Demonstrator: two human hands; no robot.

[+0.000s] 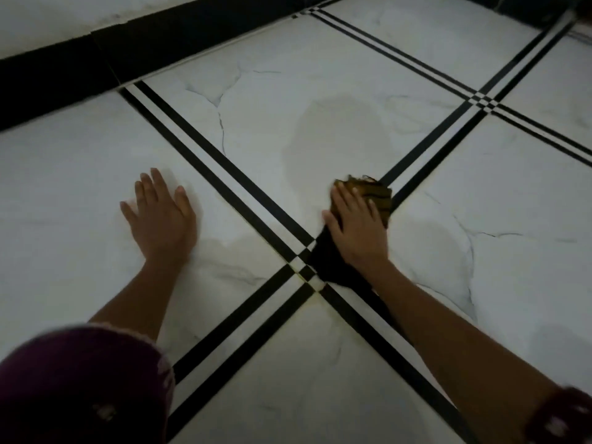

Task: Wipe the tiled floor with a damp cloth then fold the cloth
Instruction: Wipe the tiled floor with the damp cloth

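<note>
A person leans over a white marble-look tiled floor (320, 91) crossed by paired black inlay strips (205, 161). The strips meet in a small checkered crossing (302, 265) near the middle of the view, and everything else can be placed from that crossing.

The right hand (357, 227) lies just up and to the right of the crossing, palm down with the fingers spread flat, pressing on a crumpled dark cloth with brownish-yellow stripes (374, 195). Its grip is wide open, laid over the cloth rather than closed around it. The cloth sits on the floor under this hand: its striped end sticks out beyond the fingertips and touches the black strips running up to the right, while a darker tail trails out under the wrist, reaching down to the edge of the crossing.

The left hand (160, 216) rests well to the left of the crossing, on the bare tile on the far side of the strips. It is flat, the fingers are splayed, and it holds nothing.

A dull damp patch (333, 133) shows on the tile above the cloth, further from the crossing, and fainter damp marks lie on the tiles beside each hand.

A black skirting band (64, 68) runs along the wall at the top left, far from the crossing. A dark maroon sleeve (80, 386) fills the lower left corner.
</note>
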